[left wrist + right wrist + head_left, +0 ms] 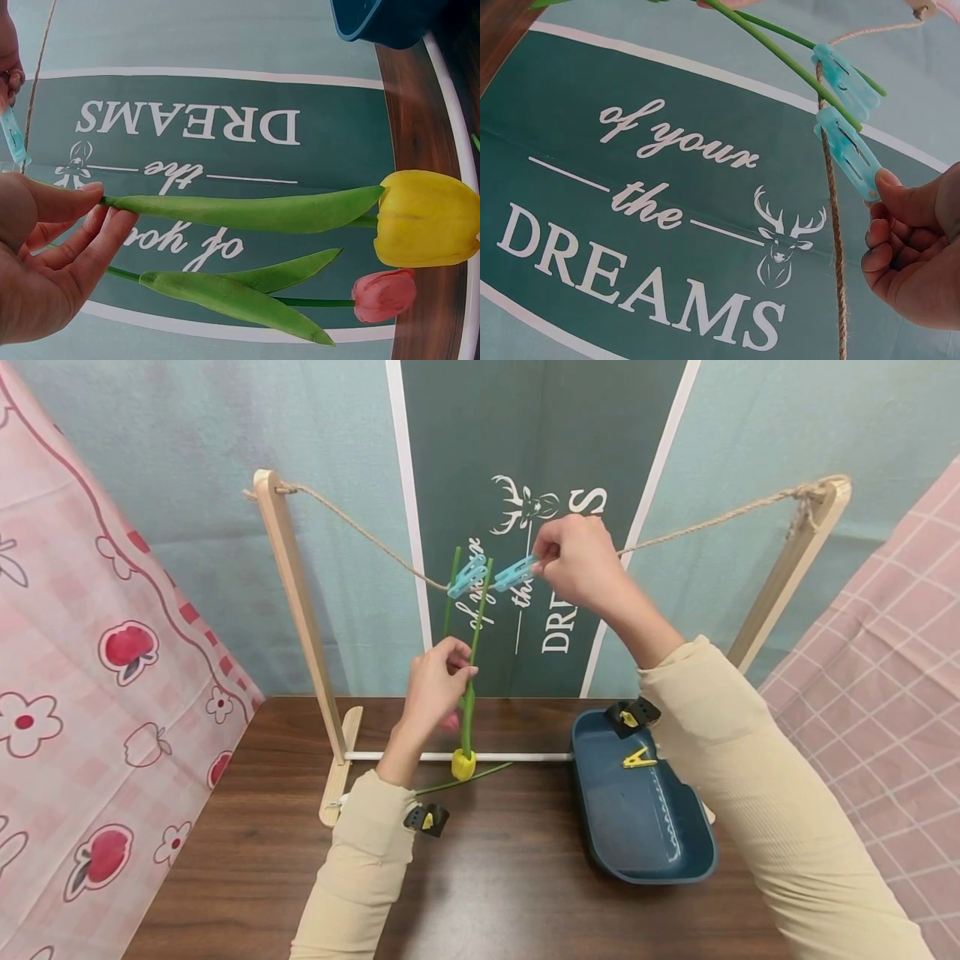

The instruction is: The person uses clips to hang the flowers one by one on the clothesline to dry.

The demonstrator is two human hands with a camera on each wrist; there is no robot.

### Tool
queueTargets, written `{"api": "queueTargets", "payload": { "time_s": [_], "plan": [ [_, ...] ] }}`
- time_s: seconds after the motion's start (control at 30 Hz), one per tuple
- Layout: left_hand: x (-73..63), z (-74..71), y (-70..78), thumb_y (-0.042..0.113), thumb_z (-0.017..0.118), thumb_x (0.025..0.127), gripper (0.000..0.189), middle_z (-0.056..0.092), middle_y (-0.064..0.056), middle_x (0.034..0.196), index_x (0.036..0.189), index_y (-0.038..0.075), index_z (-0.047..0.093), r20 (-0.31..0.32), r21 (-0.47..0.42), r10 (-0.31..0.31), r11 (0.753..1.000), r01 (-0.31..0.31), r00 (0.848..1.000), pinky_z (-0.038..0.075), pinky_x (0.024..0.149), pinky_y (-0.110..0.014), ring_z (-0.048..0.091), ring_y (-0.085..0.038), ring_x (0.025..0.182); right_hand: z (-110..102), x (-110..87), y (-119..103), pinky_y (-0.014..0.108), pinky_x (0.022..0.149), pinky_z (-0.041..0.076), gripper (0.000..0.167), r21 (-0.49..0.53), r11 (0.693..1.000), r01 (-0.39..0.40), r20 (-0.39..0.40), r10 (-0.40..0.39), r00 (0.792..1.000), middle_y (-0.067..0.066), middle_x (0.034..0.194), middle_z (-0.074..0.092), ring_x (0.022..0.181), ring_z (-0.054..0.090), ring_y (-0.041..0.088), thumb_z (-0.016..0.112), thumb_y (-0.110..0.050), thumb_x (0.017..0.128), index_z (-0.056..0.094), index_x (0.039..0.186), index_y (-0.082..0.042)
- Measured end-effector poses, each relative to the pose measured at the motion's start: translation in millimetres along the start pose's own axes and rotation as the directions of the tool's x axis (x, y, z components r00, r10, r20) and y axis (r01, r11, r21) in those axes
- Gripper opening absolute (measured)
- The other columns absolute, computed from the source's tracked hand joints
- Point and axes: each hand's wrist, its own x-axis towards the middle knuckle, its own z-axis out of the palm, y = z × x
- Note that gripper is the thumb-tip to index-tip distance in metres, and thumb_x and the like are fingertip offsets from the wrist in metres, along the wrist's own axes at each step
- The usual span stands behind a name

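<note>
Yellow tulip [427,219]: upside down, with its stem top close to the rope [367,533].
Left hand [437,681]: thumb and fingertips pinch the tulip's stem, likely to keep it steady by the rope.
Right hand [581,560]: thumb and finger pinch the tail of a blue clothespin [514,573], likely because squeezing there works its mouth. I cannot tell if that mouth bites the stem.
Pink tulip [384,295]: head down too, its stem at the other blue clothespin [468,577] on the rope.
Rope: strung between wooden posts [292,602], so things can hang above the table [487,902].
Blue bin [630,818]: on the table, with a yellow clothespin [637,759] inside, perhaps for easy reach.
Green cloth panel [540,410]: white words say "of your", "the" and "DREAMS", beside a deer [780,240].
</note>
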Motion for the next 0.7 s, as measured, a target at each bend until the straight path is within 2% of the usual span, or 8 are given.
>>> {"api": "queueTargets", "payload": {
  "time_s": [0.7],
  "plan": [
    [-1.4, 1.9, 0.0, 0.001, 0.067, 0.08, 0.01, 0.062, -0.007, 0.073, 0.088, 0.002, 0.061, -0.008, 0.017, 0.025, 1.0, -0.025, 1.0, 0.047, 0.059, -0.028, 0.057, -0.019, 0.067, 2.0, -1.3, -0.9, 0.038, 0.066, 0.036, 0.011, -0.075, 0.997, 0.018, 0.055, -0.014, 0.998, 0.012, 0.064, 0.06, 0.071, 0.052, 0.029, 0.056, 0.004, 0.079, 0.066, 0.075, 0.004]
  ]
}}
